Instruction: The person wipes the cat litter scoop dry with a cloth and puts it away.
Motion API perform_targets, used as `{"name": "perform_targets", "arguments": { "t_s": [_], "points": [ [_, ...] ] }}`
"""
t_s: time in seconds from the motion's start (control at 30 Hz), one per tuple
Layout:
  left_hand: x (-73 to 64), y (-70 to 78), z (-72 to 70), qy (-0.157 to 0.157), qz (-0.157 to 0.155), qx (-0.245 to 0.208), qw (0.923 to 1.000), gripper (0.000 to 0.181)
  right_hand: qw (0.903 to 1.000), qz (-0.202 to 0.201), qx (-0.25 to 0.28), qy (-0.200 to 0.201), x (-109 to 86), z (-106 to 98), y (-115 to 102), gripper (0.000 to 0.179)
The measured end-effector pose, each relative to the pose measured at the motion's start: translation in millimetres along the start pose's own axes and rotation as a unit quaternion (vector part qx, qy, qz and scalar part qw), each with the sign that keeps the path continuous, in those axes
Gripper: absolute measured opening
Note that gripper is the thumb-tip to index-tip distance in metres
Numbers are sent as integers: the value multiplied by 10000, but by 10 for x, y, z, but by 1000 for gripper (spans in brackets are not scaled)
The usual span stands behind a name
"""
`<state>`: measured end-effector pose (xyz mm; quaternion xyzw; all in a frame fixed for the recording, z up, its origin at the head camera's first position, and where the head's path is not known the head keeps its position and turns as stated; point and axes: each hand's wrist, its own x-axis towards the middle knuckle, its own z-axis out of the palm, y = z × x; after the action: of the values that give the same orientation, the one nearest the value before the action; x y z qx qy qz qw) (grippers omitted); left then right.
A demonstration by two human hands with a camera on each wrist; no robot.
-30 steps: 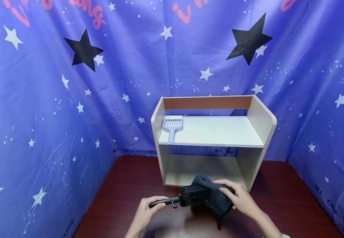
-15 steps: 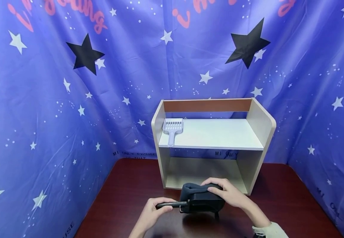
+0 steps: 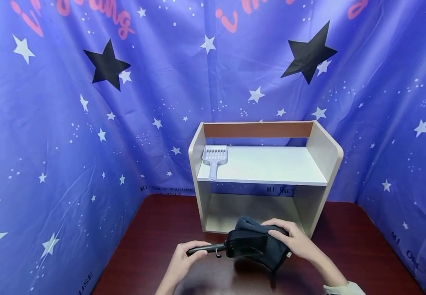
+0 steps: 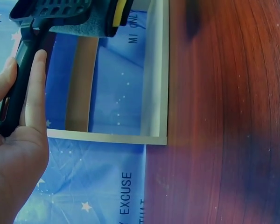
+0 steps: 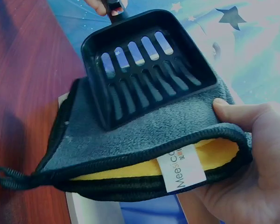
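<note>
My left hand (image 3: pixel 181 260) grips the handle of a black slotted litter scoop (image 5: pixel 196 58), low over the table. In the left wrist view the scoop (image 4: pixel 60 21) is partly cut off by the frame's top edge. My right hand (image 3: pixel 297 241) holds a folded microfiber cloth (image 5: pixel 74 140), grey outside with yellow inside and dark edging. The cloth lies behind the scoop's slotted head, its grey face showing through the lower slots. The right thumb (image 5: pixel 238 112) presses on the cloth near the scoop's rim. A white label hangs from the cloth's folded edge.
A two-tier wooden shelf unit (image 3: pixel 264 164) stands behind my hands. On its upper board, at the left, lies a pale lavender slotted scoop (image 3: pixel 213 170). The reddish-brown table (image 3: pixel 154 229) is under everything. A blue star-print curtain (image 3: pixel 161 94) encloses the back and sides.
Half a second ago my right hand and the cloth were farther left over the scoop's head. They have slid right along it, back near their earlier position, while my left hand has shifted slightly left.
</note>
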<state>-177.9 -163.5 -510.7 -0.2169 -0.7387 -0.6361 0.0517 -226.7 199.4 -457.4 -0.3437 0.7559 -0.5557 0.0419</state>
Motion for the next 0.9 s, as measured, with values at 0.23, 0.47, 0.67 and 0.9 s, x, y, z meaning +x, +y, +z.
{"name": "perform_targets", "arguments": {
  "t_s": [0.23,0.47,0.67,0.9],
  "points": [
    [34,21,-46,104,-116,-70,9999,23,9996,60,228,176,-120,-63,22,26],
    [41,31,-54,326,-238,-790,9961,30,9949,367,123,926,-226,-40,45,26],
    [69,47,62,896,-208,-1749,9803,31,9829,501,337,1739,-222,115,82,27],
    [55,18,259,677,-918,-2571,9596,32,9672,269,941,2343,-62,346,81,25]
  ]
}}
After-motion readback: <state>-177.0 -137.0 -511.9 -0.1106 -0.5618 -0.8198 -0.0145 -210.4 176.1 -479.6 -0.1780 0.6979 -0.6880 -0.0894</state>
